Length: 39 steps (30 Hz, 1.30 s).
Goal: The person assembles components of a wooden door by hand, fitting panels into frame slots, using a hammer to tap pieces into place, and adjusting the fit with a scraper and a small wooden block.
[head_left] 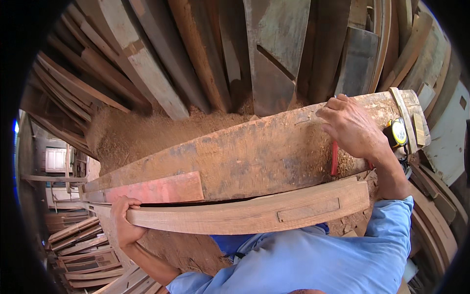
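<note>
My left hand (125,221) is closed around the left end of a narrow curved wooden strip (254,210) that lies along the near edge of a broad, worn plank (245,157). The plank has a reddish painted patch (161,190) at its near left. My right hand (353,128) rests on the plank's right part, fingers bent, with a red pencil-like stick (334,159) under the palm. A yellow tape measure (397,132) sits just right of that hand.
Several long boards (205,49) lean against the back wall. Sawdust (142,132) is heaped behind the plank. Stacked planks (83,245) lie at the lower left, and more boards (431,215) crowd the right side.
</note>
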Tool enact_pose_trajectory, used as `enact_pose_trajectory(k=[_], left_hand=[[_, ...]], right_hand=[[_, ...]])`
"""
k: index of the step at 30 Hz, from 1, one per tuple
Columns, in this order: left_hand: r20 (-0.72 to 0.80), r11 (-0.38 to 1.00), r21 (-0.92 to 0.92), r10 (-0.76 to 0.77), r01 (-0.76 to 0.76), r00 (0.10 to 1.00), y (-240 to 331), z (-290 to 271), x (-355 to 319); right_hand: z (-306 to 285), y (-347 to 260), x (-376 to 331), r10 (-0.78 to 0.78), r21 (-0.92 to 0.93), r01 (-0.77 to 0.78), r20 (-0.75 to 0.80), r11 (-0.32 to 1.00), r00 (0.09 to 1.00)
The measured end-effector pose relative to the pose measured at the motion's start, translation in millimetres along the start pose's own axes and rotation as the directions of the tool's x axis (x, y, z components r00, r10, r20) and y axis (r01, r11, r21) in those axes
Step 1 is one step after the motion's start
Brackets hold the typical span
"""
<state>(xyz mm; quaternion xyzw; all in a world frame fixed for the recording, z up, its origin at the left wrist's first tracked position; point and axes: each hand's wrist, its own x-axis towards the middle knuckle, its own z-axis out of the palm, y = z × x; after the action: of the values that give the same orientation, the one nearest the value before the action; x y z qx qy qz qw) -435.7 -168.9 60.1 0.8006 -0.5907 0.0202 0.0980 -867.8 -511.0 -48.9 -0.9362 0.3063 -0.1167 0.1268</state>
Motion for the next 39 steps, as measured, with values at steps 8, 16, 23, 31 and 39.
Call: enact_pose_trajectory(k=[8,16,23,31,39], left_hand=[[0.004,0.999,0.037,-0.011,0.011,1.0,-2.1,-5.9,1.7],[0.087,0.994,-0.034,-0.102,0.106,0.991,-7.4,-4.7,-2.4],[0.161,0.989,-0.062,-0.12,0.132,0.98,-23.7,4.3,3.2],[0.136,0.996,-0.031,-0.079,0.084,0.988,-14.1,-3.7,4.3],[0.1,0.948,-0.229,-0.2,0.219,0.975,-16.3,5.9,-5.6]], right_hand=[[22.0,4.6,27.4,-0.12,0.067,0.123,-0.051,0.99,0.991],[46.5,-1.2,30.1,-0.153,-0.132,0.156,0.034,0.979,0.988],[42.6,9.3,20.9,-0.089,0.059,0.083,0.093,0.995,0.992],[42.1,9.4,2.6,-0.065,0.293,0.109,-0.156,0.95,0.986],[3.8,18.4,-25.1,0.189,0.312,0.018,-0.618,0.95,0.763]])
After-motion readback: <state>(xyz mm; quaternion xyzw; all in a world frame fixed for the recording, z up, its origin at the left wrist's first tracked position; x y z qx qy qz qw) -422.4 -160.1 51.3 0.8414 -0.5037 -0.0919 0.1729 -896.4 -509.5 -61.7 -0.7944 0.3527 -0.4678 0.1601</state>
